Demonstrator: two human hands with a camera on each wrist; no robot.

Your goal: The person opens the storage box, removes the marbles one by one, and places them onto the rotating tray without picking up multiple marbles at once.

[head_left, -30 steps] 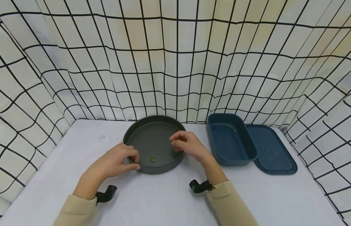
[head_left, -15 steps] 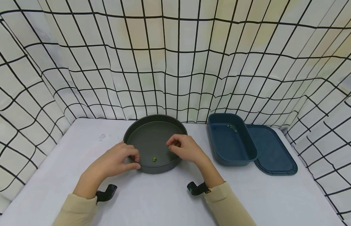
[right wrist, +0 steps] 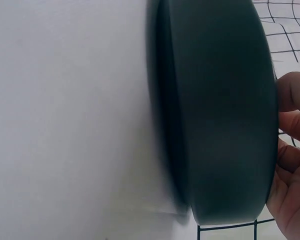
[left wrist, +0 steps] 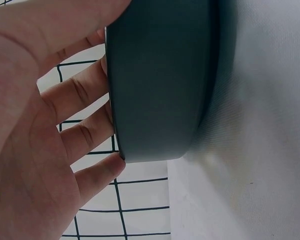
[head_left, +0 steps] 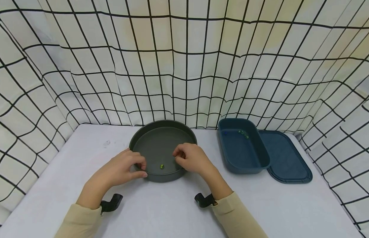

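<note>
A round dark grey pan (head_left: 156,142) stands on the white table. My left hand (head_left: 122,168) grips its near-left rim, thumb outside and fingers over the edge; in the left wrist view several fingertips sit along the rim of the pan (left wrist: 155,95). One yellow-green marble (head_left: 162,166) lies on the pan floor near the front. Over the right part of the pan, my right hand (head_left: 193,158) has thumb and forefinger curled toward each other; a small marble seen there earlier is hidden now. In the right wrist view the pan wall (right wrist: 225,115) covers part of that hand.
A blue rectangular container (head_left: 243,152) stands to the right, with several clear green marbles (head_left: 243,133) and one blue marble (head_left: 225,133) inside. Its blue lid (head_left: 288,162) lies flat beside it. A black grid net (head_left: 186,79) over white cloth encloses the back and sides.
My right hand has moved left and slightly nearer over the pan; the greenish marble between its fingertips has gone out of sight. The marble in the pan has shifted slightly. My left hand stays put.
</note>
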